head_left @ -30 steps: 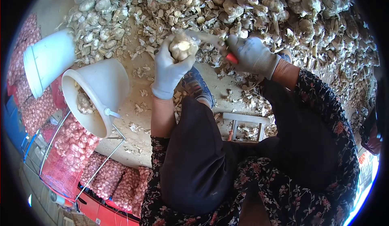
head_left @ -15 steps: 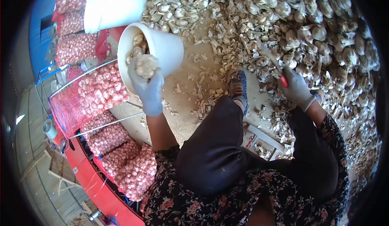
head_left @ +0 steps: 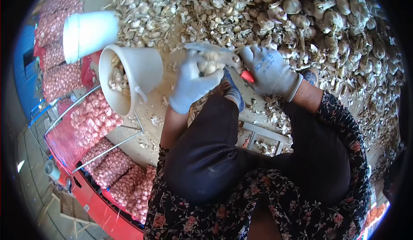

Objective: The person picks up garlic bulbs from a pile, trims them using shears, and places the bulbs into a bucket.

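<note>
Gloved in grey, my left hand (head_left: pixel 191 83) is closed round a pale garlic bulb (head_left: pixel 210 63) in front of my knees. My right hand (head_left: pixel 269 72), also gloved, grips a cutting tool with a red handle (head_left: pixel 247 76). The tool's metal part reaches left, against or just over the bulb; the exact contact is blurred. A white bucket (head_left: pixel 148 70) lies tilted to the left of my left hand, with several garlic bulbs (head_left: pixel 118 81) inside.
A large heap of garlic (head_left: pixel 301 25) spreads across the top and right. Another white bucket (head_left: pixel 92 33) lies at upper left. Net sacks of garlic (head_left: pixel 62 78) and a metal frame (head_left: pixel 116 142) stand at left. Under my legs is a metal stool (head_left: pixel 266 133).
My left hand has moved from the bucket's mouth to the right, still holding a bulb. My right hand has brought the tool left to meet it. The view has shifted.
</note>
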